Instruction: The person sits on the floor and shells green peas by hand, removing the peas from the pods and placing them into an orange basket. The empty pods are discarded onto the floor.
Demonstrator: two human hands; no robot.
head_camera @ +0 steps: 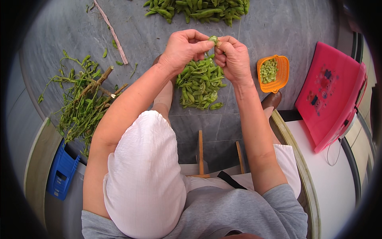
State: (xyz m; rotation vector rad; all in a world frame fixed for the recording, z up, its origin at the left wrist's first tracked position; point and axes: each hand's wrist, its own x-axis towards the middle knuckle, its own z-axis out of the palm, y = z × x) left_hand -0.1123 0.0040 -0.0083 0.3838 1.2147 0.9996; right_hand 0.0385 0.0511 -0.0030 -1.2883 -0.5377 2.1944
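Observation:
Between the fingertips of my left hand [186, 47] and my right hand [234, 56] is a green soybean pod [213, 38]. Both thumbs and forefingers pinch it, and my fingers partly cover it. Below my hands, on the grey floor between my feet, lies a heap of flattened, split pods [201, 85]. To the right an orange plastic basket [280, 78] holds shelled green beans [269, 71]. A larger pile of plump pods [206, 10] lies farther off at the top edge of the view.
Cut soybean stalks [86, 95] with woody stems lie at the left. Beyond them is a pinkish strip [112, 31] with scattered leaves. A blue plastic object [62, 173] rests at lower left. A pink printed plastic panel [326, 92] leans at the right, past my brown shoe [272, 100].

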